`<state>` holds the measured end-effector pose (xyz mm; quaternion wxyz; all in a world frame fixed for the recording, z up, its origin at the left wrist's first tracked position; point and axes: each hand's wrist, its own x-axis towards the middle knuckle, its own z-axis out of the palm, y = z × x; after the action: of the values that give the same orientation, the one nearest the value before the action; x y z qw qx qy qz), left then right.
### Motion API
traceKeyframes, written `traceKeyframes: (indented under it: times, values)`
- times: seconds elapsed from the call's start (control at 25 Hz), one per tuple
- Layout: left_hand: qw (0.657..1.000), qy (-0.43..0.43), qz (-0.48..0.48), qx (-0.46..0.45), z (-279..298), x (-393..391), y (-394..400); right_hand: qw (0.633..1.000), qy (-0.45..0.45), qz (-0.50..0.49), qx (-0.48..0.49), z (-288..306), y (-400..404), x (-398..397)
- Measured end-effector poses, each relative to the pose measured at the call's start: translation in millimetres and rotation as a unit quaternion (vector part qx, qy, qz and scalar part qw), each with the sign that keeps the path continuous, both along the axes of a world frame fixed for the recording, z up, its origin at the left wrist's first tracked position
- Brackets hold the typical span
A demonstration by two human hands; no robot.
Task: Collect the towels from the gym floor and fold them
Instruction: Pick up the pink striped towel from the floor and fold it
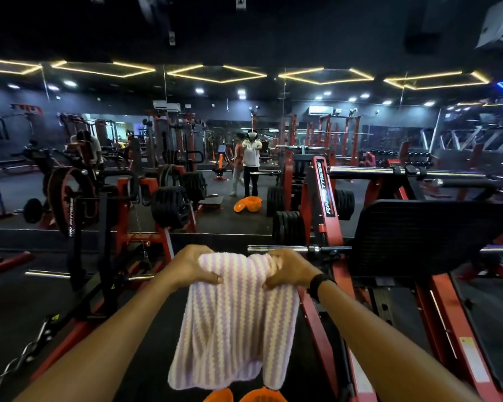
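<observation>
A towel (233, 323), striped lilac and cream, hangs in front of the person at arm's length, held up off the floor by its top edge. The upper edge is bunched between the two hands; the cloth below falls doubled, with its lower hem uneven and ending just above an orange object (244, 396) at the bottom edge of the view, only partly visible.

The left hand (192, 265) grips the top left corner, fingers over the far side and thumb pressed on the near face. The right hand (288, 268) grips the top right portion in the same manner, cloth gathered under its fingers. The hands are near each other but apart. A black wristband (320, 285) sits on the right wrist.

Beyond the towel stands a red and black plate-loaded machine (320, 195) to the right, and a second loaded machine (169, 204) to the left. A wall mirror (215, 140) behind them reflects the person standing, with an orange basket (249, 203) on the dark floor (12, 300) at the feet.
</observation>
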<state>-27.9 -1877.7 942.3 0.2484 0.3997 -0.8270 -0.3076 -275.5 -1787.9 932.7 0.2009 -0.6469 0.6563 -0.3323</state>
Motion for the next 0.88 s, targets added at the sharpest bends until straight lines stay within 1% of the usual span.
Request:
traceKeyframes:
  times: [0.04, 0.08, 0.12, 0.16, 0.2, 0.24, 0.28, 0.32, 0.36, 0.4, 0.44, 0.48, 0.52, 0.56, 0.6, 0.64, 0.72, 0.76, 0.84, 0.88]
  values:
    - [0.997, -0.074, -0.003, -0.026, 0, 3, 0, 0.998, 0.051, -0.003, 0.037, -1, 2, 1]
    - [0.991, -0.129, -0.007, -0.035, 0, 7, 0, 0.993, 0.096, -0.003, 0.073, -2, 2, -1]
    - [0.987, -0.155, -0.015, -0.033, 2, 10, 0, 0.986, 0.134, -0.015, 0.1, 3, 3, -2]
    - [0.992, -0.119, -0.027, -0.009, 6, 13, -1, 0.983, 0.156, -0.012, 0.091, 9, 2, -4]
    - [0.998, -0.017, -0.037, 0.044, 12, 18, -2, 0.992, 0.12, -0.001, 0.043, 20, 2, -4]
    - [0.988, 0.109, -0.041, 0.105, 18, 23, -3, 1.0, 0.008, 0.012, -0.022, 33, 1, -9]
    - [0.966, 0.2, -0.045, 0.159, 23, 29, -3, 0.986, -0.148, 0.024, -0.069, 46, 4, -10]
    - [0.951, 0.232, -0.06, 0.194, 26, 32, 0, 0.958, -0.271, 0.053, -0.08, 53, 6, -12]
    - [0.948, 0.217, -0.087, 0.216, 27, 33, 4, 0.938, -0.33, 0.089, -0.05, 54, 8, -11]
    - [0.948, 0.192, -0.11, 0.231, 26, 31, 10, 0.94, -0.325, 0.103, -0.01, 51, 9, -8]
    - [0.948, 0.191, -0.106, 0.231, 22, 28, 14, 0.949, -0.295, 0.11, 0.014, 44, 8, -3]
    - [0.945, 0.222, -0.083, 0.225, 18, 24, 15, 0.953, -0.288, 0.096, 0.005, 37, 6, 0]
    - [0.932, 0.27, -0.054, 0.235, 17, 21, 16, 0.943, -0.324, 0.074, -0.014, 34, 3, 1]
    - [0.911, 0.315, -0.027, 0.264, 15, 21, 16, 0.924, -0.376, 0.059, -0.022, 34, 3, 0]
    - [0.897, 0.328, -0.021, 0.295, 14, 23, 16, 0.908, -0.414, 0.066, -0.004, 34, 4, -1]
    - [0.898, 0.304, -0.031, 0.317, 13, 24, 17, 0.907, -0.413, 0.076, 0.026, 31, 6, 0]
    - [0.915, 0.234, -0.052, 0.325, 3, 27, 19, 0.932, -0.337, 0.081, 0.105, 17, 10, 7]
    - [0.916, 0.227, -0.049, 0.326, -4, 28, 19, 0.939, -0.317, 0.066, 0.119, 8, 9, 11]
    - [0.902, 0.236, -0.031, 0.36, -11, 30, 20, 0.935, -0.341, 0.024, 0.095, -2, 3, 17]
    - [0.896, 0.228, -0.044, 0.379, -11, 32, 22, 0.929, -0.36, 0.016, 0.081, -1, 1, 19]
